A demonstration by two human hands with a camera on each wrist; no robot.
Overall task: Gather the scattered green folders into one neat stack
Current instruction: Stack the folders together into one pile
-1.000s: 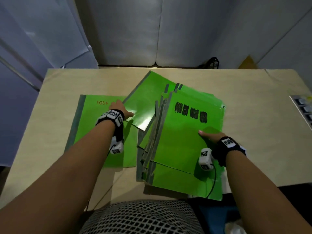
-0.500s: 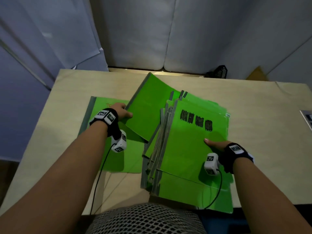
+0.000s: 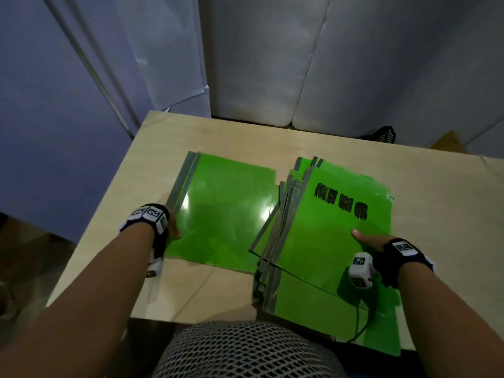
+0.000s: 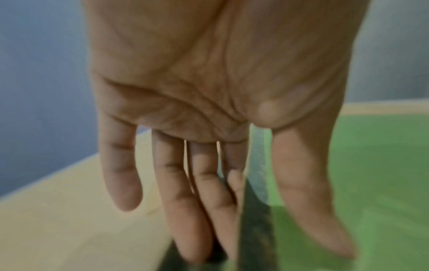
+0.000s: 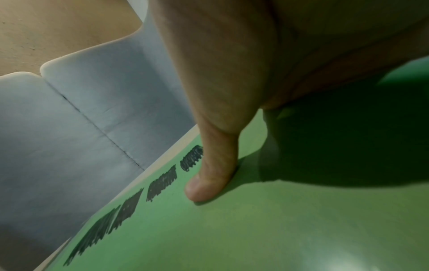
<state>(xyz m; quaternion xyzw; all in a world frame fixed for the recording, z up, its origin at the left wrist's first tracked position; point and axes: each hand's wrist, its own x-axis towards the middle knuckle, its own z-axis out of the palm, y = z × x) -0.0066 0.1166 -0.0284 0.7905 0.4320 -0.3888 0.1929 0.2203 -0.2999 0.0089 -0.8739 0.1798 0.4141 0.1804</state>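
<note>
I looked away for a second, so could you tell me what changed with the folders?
The left hand carried the tilted folder leftward and laid it flat on the left folder, covering it. The right hand stayed with its thumb on the fanned pile.

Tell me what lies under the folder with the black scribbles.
Under the scribbled folder more green folders are fanned out, grey spines showing at its left, one sticking out at the near edge. How many, and the table beneath, is covered. The right hand rests its thumb on top.
</note>
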